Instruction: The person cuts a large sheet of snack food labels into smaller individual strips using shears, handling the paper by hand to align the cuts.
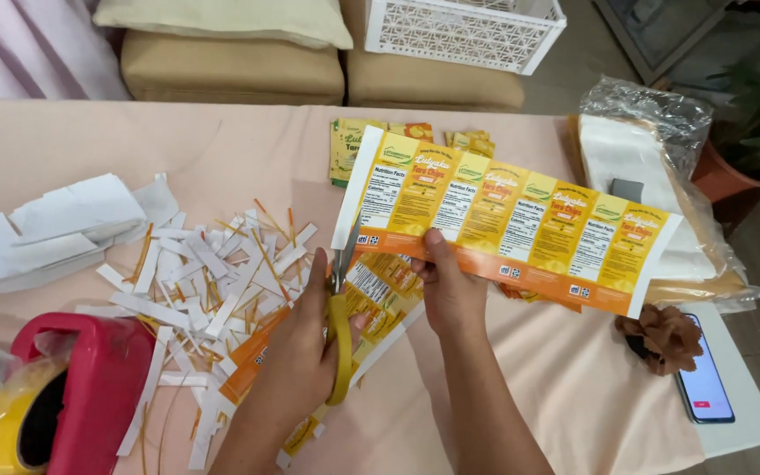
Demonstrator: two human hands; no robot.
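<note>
Cutting in progress: your left hand (296, 356) grips the yellow-handled scissors (342, 303), blades at the left edge of the label sheet (507, 229), which your right hand (450, 286) pinches above the table (222, 145). Keep the sheet taut and follow the white margin.

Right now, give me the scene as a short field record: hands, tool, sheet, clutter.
left hand: grips yellow scissors, blades at the sheet's left edge
right hand: holds label sheet by its lower edge
sheet: yellow-orange strip of printed labels, raised off the table
scraps: white and orange trimmings piled left
tape dispenser: red, near left corner
phone: right edge, beside brown hair tie
</note>
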